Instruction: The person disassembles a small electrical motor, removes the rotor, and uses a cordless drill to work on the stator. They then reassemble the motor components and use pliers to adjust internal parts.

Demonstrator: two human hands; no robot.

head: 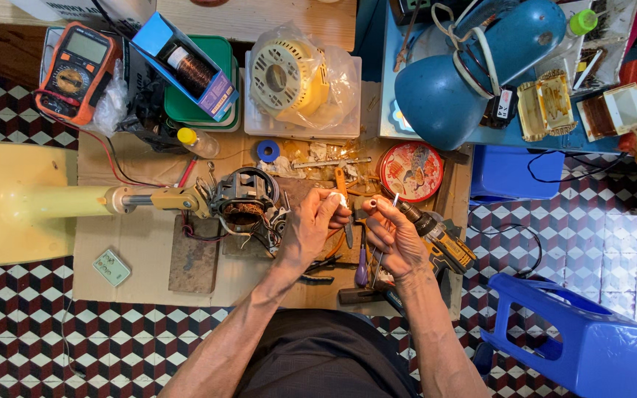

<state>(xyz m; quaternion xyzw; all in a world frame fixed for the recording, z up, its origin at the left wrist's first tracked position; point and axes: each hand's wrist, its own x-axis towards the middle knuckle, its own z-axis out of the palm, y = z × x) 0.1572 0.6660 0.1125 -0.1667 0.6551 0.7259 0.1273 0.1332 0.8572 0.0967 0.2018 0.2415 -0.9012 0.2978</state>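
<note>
Landmark: the stripped fan motor [247, 205], mounted on the neck of the yellow fan stand [9, 203], which lies flat on the cardboard sheet [141, 273].

Left hand [307, 232] sits just right of the motor, fingers curled, thumb and fingertips pinched on a small white piece [338, 199]. What kind of piece it is cannot be told, too small. Right hand [394, 234] is further right of the motor, near the left hand but not touching it, pinching a thin metal rod [392, 202] at its top. The rod's long axis runs roughly up-down in frame, tilted slightly, with its lower end hidden behind the hand. The white piece lies left of the rod's tip with a small gap between, so the left hand is nearer to the motor and the right hand to the rod.

Right of the motor: one round red tin lid [411, 172], one yellow-black cordless drill [440, 239] under the right hand, one purple-handled screwdriver [362, 269] between the forearms. Above it: one blue tape roll [267, 151], one bagged cream fan guard part [296, 77]. Up-left of it: one orange multimeter [75, 70]. Far right: one blue desk lamp [473, 70], two blue plastic stools [576, 335].
</note>
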